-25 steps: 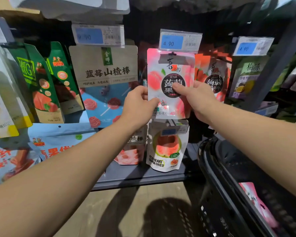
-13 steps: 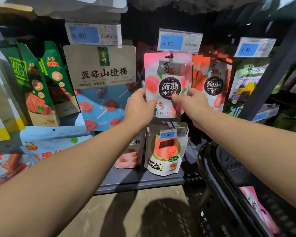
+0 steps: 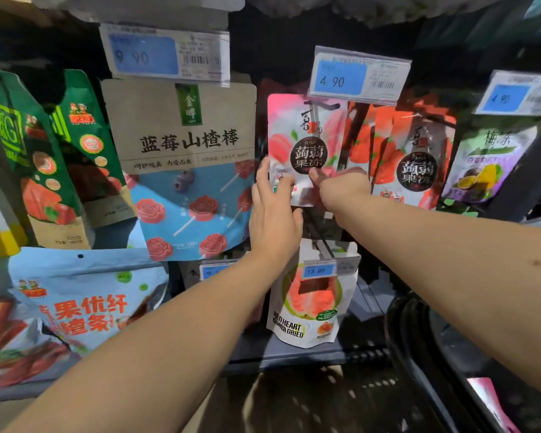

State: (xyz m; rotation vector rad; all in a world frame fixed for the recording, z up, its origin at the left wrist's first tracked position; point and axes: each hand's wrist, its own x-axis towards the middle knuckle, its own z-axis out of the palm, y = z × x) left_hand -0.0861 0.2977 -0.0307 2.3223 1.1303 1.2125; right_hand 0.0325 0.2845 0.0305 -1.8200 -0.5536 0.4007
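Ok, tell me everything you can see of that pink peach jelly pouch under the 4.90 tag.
The pink peach jelly pouch is a glossy flat packet printed with peaches and a dark round label of Chinese characters. It hangs upright on a peg under the 4.90 price tag, left of the strawberry pouches. The left hand lays straight fingers along its lower left edge; the right hand pinches its lower right part.

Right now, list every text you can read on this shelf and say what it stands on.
"9 90": left price tag.
"4 90": middle price tag.
"4 90", blurred: right price tag.
"13 80": lower price tag.
"蓝莓山楂棒": beige and blue pouch.
"蒟蒻果冻": pink pouch that the right hand pinches, and red pouch.
"RED HEART GUAVA DRIED": white pouch.
"梅冻": purple pouch.
"果优纤": light blue pouch.
Barcodes and small print: too blurred to read.
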